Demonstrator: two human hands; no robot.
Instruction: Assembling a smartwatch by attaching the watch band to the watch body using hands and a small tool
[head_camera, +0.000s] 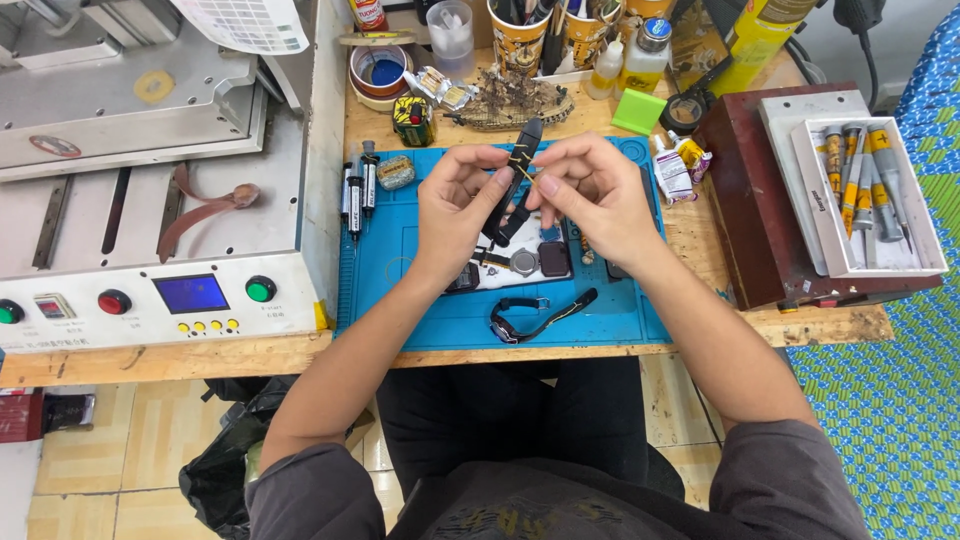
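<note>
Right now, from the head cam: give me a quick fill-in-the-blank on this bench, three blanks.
1. Both hands, left hand and right hand, hold a black watch strap above a mat coloured ____.
2. Another watch lies on the mat's ____ edge, closest to the person.
3. The white tray of screwdrivers sits to the person's ____.

Missing words: blue; near; right

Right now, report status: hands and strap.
Left hand grips black strap. Right hand pinches thin tool at it. Watch lies below on blue mat.
</note>
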